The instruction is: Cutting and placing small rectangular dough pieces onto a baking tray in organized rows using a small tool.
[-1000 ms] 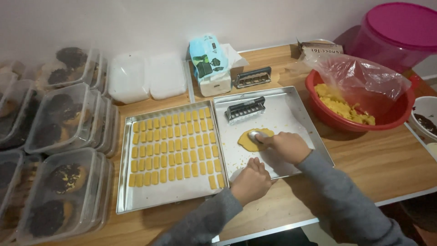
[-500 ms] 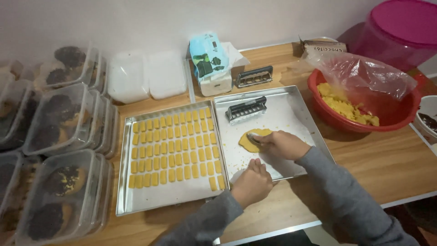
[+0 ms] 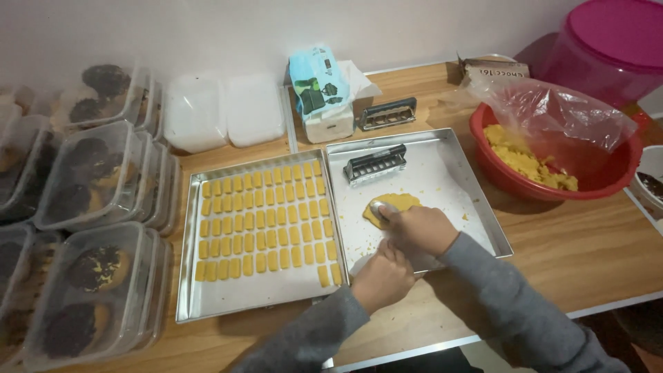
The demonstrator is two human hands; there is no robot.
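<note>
Stacked clear tubs (image 3: 83, 173) of dark cookies line the table's (image 3: 587, 262) left. The left hand (image 3: 382, 280), curled into a fist, rests on the near rim of the right tray (image 3: 483, 207). Just beyond it, the right hand (image 3: 421, 228) grips a metal spoon (image 3: 378, 207), pressing the yellow dough (image 3: 392, 204) flat on that tray.

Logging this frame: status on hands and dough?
Right hand pressing spoon into dough patty. Left hand fisted at tray edge. Nothing obstructing.
</note>
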